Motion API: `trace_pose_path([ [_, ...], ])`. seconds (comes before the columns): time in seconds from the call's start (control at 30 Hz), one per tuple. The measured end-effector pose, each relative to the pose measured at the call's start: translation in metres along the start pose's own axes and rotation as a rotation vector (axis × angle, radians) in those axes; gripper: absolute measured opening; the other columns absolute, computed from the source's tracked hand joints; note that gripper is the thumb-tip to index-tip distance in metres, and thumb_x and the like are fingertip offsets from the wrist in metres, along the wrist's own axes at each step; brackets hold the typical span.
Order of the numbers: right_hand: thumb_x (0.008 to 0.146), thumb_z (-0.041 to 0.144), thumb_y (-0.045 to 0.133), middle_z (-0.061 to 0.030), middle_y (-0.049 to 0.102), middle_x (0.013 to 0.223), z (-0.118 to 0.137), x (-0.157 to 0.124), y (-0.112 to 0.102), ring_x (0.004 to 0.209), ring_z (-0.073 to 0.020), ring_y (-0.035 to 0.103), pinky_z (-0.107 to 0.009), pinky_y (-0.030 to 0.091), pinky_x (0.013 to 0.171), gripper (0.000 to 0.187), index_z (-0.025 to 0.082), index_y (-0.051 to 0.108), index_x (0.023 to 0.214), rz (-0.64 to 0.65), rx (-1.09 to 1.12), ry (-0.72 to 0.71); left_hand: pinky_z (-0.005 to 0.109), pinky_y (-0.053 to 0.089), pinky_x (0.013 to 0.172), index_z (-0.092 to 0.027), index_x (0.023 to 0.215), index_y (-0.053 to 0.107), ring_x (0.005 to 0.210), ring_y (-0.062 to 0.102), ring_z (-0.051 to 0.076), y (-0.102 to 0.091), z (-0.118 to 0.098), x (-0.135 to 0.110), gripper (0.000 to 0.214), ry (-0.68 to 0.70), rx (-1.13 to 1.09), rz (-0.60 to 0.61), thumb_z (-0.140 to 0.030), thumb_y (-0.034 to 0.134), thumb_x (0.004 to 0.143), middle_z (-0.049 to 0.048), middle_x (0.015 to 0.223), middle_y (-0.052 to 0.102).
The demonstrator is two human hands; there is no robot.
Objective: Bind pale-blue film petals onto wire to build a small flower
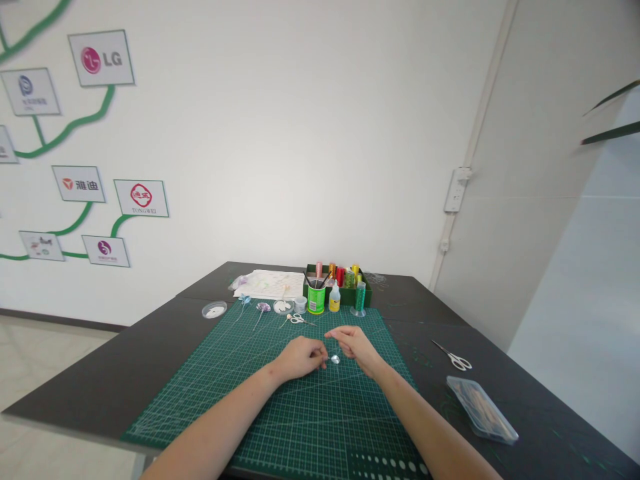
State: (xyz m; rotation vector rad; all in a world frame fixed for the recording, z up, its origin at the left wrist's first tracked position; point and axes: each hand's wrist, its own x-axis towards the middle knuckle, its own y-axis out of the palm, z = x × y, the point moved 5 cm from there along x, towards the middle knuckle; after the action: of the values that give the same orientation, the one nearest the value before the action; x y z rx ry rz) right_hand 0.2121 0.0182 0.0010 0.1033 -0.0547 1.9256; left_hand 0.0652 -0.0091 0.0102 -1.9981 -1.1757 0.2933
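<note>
Over the green cutting mat (320,413), left fingers (319,353) pinch the small white piece (335,359) by its left end, right fingers (341,334) hover close, can't tell if gripping; best keep left steady, right light.

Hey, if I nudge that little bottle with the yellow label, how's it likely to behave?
The bottle would probably tip if pushed near its top, being taller than wide. Nudged left, it might bump the green can beside it. It looks like plastic, so it's probably light.

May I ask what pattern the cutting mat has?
The cutting mat shows pale gridlines on green, head view.
</note>
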Motion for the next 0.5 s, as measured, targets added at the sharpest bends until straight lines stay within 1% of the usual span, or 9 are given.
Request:
trace_pose_path([
  [0.1,0.073,0.048,0.067,0.0110,0.027,0.044,-0.0017,0.0012,-0.0019,0.040,-0.0044,0.015,-0.023,0.007,0.041,0.041,0.011,0.071,0.088,-0.010,-0.008,0.000,0.020,0.046,0.071,-0.021,0.083,0.067,0.070,0.067,0.013,-0.0012,-0.0035,-0.0009,0.018,0.015,0.012,0.005,-0.019,0.049,0.080,-0.0016,0.076,0.074],
  [0.27,0.073,0.049,0.067,0.0112,0.024,0.045,-0.0021,0.0017,-0.0028,0.041,-0.0048,0.015,-0.023,0.008,0.041,0.042,0.011,0.071,0.089,-0.021,-0.029,0.003,0.021,0.046,0.071,-0.021,0.083,0.068,0.068,0.067,0.013,-0.0004,-0.0049,-0.0012,0.019,0.043,-0.002,0.012,-0.024,0.049,0.083,-0.0012,0.075,0.074],
  [0.5,0.073,0.049,0.066,0.0109,0.022,0.046,-0.0055,0.0025,-0.0051,0.042,-0.0048,0.013,-0.023,0.008,0.042,0.041,0.011,0.072,0.089,-0.047,-0.029,0.027,0.020,0.045,0.071,-0.021,0.083,0.067,0.071,0.068,0.013,-0.0018,-0.0074,-0.0024,0.017,0.086,-0.004,0.006,-0.022,0.050,0.083,-0.0019,0.076,0.074],
])
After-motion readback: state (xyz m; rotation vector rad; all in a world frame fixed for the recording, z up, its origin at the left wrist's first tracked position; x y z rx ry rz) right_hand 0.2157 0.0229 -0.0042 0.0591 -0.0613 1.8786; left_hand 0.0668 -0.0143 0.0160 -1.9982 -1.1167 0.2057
